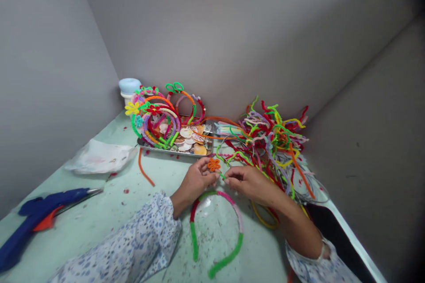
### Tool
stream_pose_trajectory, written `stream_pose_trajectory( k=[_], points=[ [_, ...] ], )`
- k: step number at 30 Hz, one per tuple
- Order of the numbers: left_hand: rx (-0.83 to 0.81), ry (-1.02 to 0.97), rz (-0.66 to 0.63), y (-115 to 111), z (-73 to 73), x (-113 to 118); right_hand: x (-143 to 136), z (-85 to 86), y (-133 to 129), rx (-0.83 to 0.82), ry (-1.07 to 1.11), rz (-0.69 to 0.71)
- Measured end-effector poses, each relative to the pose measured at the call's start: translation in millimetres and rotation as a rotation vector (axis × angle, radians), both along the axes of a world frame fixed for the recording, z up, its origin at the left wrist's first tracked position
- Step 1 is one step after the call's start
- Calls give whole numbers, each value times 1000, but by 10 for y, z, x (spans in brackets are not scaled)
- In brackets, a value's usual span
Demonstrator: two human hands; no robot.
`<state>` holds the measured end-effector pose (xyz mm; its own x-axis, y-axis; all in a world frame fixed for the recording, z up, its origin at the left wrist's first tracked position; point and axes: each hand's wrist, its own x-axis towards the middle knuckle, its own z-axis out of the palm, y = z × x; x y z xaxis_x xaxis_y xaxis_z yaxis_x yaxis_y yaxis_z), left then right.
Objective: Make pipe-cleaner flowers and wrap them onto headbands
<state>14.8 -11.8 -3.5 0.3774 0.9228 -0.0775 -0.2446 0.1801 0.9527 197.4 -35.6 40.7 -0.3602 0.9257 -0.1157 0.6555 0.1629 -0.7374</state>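
Between the fingertips of my left hand (196, 181) is an orange pipe-cleaner flower (213, 164) with looped petals. A short green stem (222, 176) runs from below the flower toward my right hand (244, 181), whose thumb and fingers pinch its end. Just below both hands, a headband (239, 225) wrapped in green, red and pink pipe cleaner lies on the table, its open ends toward me. My hands are above its curved top.
A metal tray (172, 152) at the back holds shells and finished headbands (156, 119). Tangled pipe cleaners (275, 137) are heaped at the back right. A blue glue gun (49, 205) and a white plastic bag (99, 157) lie left; grey walls enclose the table (133, 212).
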Motion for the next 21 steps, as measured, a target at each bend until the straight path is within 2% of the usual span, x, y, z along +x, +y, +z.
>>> stream_pose_trajectory(
  k=[7, 17, 21],
  points=[
    [-11, 5, 7, 6, -9, 4, -33, 0, 7, 31, -16, 16],
    [29, 34, 1, 3, -54, 0, -81, 17, -4, 83, -16, -76],
    [27, 16, 3, 6, -59, 4, -79, 10, -1, 90, -24, -56]
  ],
)
